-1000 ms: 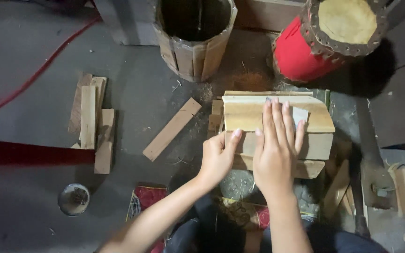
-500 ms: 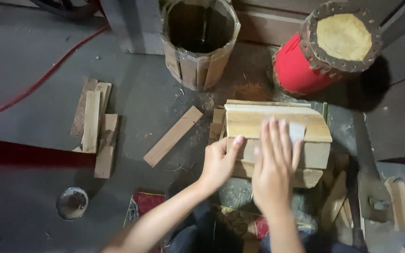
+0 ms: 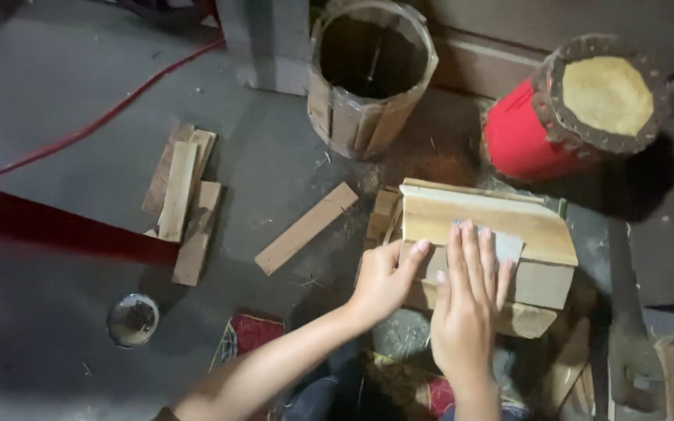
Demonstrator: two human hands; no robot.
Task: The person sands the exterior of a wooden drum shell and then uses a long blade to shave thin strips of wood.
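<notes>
Right hand (image 3: 468, 312) slid back toward body, flat, fingers spread over grey sandpaper sheet (image 3: 507, 245) on wooden block (image 3: 484, 220). Left hand (image 3: 384, 278) grips block's left edge. Wooden barrel (image 3: 370, 72) beyond, empty.

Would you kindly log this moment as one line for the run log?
left hand: grips block edge | right hand: flat on grey sheet atop block | loose plank on floor

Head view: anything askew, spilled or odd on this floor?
Nothing looks damaged. Loose wood slats lie scattered, one alone, with sawdust around the block under both hands, left and right.
</notes>
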